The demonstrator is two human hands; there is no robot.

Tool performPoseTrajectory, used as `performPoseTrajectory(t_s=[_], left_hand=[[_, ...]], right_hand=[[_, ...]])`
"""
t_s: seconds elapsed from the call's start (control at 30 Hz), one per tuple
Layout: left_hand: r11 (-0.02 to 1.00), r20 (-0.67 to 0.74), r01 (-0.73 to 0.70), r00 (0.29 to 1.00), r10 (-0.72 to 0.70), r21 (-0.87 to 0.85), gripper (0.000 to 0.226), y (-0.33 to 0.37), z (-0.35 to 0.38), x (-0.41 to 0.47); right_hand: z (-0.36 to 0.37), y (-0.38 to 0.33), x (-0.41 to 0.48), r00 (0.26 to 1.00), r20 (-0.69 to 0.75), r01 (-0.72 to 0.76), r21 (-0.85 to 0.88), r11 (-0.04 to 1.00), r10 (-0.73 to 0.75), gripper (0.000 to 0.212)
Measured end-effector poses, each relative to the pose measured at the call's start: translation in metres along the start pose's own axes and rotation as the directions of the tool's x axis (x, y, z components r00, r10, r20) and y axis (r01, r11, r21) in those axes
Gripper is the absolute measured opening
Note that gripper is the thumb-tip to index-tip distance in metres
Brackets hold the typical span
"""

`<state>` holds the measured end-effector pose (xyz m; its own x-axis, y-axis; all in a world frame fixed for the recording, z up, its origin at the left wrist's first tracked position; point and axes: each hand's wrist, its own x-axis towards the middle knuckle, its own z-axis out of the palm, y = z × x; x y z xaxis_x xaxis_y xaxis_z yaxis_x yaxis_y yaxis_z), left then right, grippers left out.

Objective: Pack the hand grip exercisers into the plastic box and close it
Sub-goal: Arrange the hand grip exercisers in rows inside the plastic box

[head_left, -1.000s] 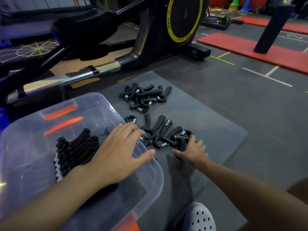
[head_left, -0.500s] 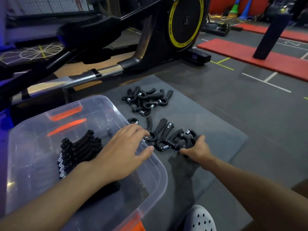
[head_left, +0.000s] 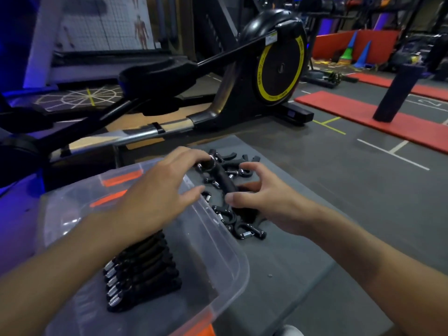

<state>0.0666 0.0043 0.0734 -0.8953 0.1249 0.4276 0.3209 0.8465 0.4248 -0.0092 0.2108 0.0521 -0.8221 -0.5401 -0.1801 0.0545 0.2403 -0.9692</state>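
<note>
Clear plastic box (head_left: 232,248) lies open beneath the left grip (head_left: 164,192), with a packed row (head_left: 143,270) of exercisers inside. We find the right grip (head_left: 264,195) curled round one exerciser (head_left: 224,179) just right of the box. The left grip's straight fingertips (head_left: 198,156) touch its far end. Loose exercisers (head_left: 242,230) lie on the mat (head_left: 303,275) beneath and beyond the right grip.

Hand grip exercisers (head_left: 143,270): black, silver springs. Plastic box (head_left: 232,258): clear, with orange latches (head_left: 121,178). Mat (head_left: 303,275): plain dark grey. Flywheel (head_left: 281,69): black, yellow ring. Floor (head_left: 363,178): grey, white and yellow lines. Far mats (head_left: 351,110): red.
</note>
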Motion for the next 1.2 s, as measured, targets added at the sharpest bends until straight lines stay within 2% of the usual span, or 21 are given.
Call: performPoseTrajectory(t_s=[0.1,0.17,0.3,0.37,0.47,0.57,0.77,0.9,1.0,1.13,1.2], left_hand=[[1.000,-0.038,0.014,0.999,-0.014,0.004,0.044,-0.008,-0.019,-0.015],[1.000,-0.051,0.025,0.998,-0.025,0.001,0.039,-0.012,-0.030,-0.025],[0.998,-0.047,0.062,0.997,-0.061,0.012,0.029,-0.024,-0.045,-0.047],[0.992,-0.043,0.127,0.991,-0.126,0.021,0.023,-0.032,-0.048,-0.058],[0.969,-0.053,0.240,0.970,-0.237,0.057,0.017,-0.045,-0.046,-0.074],[0.931,-0.057,0.361,0.932,-0.359,0.051,0.016,-0.052,-0.042,-0.084],[0.891,-0.033,0.450,0.893,-0.449,0.052,0.018,-0.060,-0.033,-0.105],[0.872,0.062,0.482,0.871,-0.487,0.080,0.013,-0.069,-0.031,-0.123],[0.887,0.097,0.442,0.885,-0.456,0.136,0.002,-0.073,-0.030,-0.133],[0.894,0.081,0.351,0.919,-0.386,0.278,0.022,-0.080,-0.030,-0.145],[0.887,0.093,0.350,0.915,-0.392,0.301,0.027,-0.083,-0.030,-0.152]], right_hand=[[0.019,-0.013,0.000,0.987,0.159,-0.045,0.081,0.996,0.032,0.076],[0.029,-0.019,-0.001,0.961,0.272,-0.084,0.097,0.992,0.055,0.072],[0.049,-0.020,0.005,0.923,0.380,-0.071,0.016,0.997,0.059,0.057],[0.056,-0.020,0.009,0.925,0.379,0.046,-0.074,0.996,-0.014,0.044],[0.067,-0.024,0.012,0.930,0.333,0.250,-0.259,0.933,-0.157,0.030],[0.079,-0.021,0.014,0.924,0.311,0.326,-0.331,0.886,-0.224,0.021],[0.098,-0.004,0.027,0.936,0.244,0.340,-0.444,0.829,-0.254,0.019],[0.107,0.006,0.028,0.940,0.302,0.289,-0.449,0.845,-0.161,0.021],[0.111,0.016,0.032,0.943,0.314,0.261,-0.506,0.822,-0.105,0.022],[0.112,0.031,0.036,0.938,0.346,0.212,-0.560,0.801,-0.007,0.021],[0.118,0.040,0.037,0.936,0.350,0.187,-0.557,0.809,0.025,0.022]])
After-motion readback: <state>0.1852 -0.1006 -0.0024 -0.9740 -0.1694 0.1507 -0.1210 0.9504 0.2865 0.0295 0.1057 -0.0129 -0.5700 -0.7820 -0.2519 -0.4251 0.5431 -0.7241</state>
